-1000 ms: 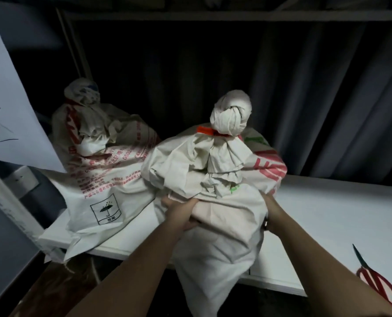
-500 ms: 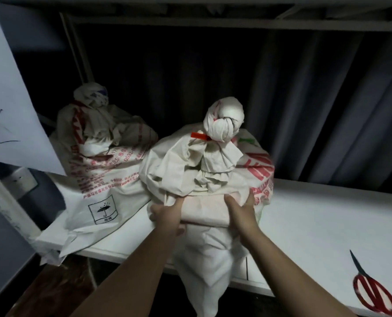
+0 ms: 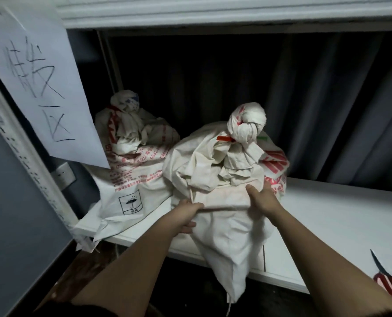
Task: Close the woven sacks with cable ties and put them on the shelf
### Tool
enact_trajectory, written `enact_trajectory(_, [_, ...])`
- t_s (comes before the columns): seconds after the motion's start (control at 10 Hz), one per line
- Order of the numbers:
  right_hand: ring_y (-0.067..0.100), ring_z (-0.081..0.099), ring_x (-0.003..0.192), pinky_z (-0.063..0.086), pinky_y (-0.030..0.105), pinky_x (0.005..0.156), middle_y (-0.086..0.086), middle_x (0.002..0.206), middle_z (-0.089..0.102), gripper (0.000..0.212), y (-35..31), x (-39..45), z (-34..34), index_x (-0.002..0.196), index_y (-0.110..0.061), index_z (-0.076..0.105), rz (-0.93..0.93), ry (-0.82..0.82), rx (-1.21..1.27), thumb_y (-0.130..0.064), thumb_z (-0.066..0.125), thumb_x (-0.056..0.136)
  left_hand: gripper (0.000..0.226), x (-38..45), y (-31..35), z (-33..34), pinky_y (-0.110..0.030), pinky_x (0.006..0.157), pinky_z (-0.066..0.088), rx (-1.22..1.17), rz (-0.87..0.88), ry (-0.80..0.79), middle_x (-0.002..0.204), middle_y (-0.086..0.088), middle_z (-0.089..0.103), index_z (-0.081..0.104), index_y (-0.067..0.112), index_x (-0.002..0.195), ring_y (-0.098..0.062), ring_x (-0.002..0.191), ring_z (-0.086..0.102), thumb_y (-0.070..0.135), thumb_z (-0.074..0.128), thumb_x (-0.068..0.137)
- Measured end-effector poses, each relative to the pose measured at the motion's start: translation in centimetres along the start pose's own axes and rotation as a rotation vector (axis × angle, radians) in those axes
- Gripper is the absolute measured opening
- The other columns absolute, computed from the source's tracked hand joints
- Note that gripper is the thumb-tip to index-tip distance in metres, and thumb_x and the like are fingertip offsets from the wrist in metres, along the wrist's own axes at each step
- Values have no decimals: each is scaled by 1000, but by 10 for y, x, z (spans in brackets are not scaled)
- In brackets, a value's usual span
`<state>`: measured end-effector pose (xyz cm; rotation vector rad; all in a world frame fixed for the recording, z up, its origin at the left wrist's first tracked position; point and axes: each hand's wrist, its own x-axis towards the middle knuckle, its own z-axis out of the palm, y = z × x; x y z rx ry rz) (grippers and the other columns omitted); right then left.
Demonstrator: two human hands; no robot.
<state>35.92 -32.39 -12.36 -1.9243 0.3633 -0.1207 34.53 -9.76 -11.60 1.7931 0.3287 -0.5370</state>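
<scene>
Both my left hand (image 3: pixel 185 216) and right hand (image 3: pixel 262 199) grip the second tied sack (image 3: pixel 220 170), resting on the shelf (image 3: pixel 327 225) beside the first sack (image 3: pixel 135 156), its tail overhanging.

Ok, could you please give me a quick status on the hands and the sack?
Left hand and right hand both grip the front sack. Sack tied, on the shelf, bottom corner overhanging. Second sack close on its left.

On the shelf (image 3: pixel 327 216), one sack (image 3: pixel 224 179) sits right of another sack (image 3: pixel 133 161).
</scene>
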Motion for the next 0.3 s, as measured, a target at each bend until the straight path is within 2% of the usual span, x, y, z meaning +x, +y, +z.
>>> enact_trajectory(0.1, [31,54,116,44,45,100,13,129,55,81,-3,-10,-7,131,-9,45,44,-23,-78,-55,60,65,25,-23,5,-5,-24,64,48,-8,49,36,100,-3,55,53,18,113,-13,70,54,32,52,93])
enact_trajectory(0.2, [25,54,87,42,30,71,8,97,55,41,-27,-48,-20,104,-6,53,83,-94,-188,-36,61,77,7,-64,12,-11,-21,51,33,-47,86,31,77,0,51,51,19,91,-11,56,45,24,48,95])
enact_trajectory(0.3, [21,45,71,28,27,58,11,79,49,10,-51,-89,-31,83,-11,52,52,-165,-253,-20,54,87,7,-104,20,-19,-19,49,34,-29,125,59,75,2,56,53,19,93,-10,56,49,25,50,94])
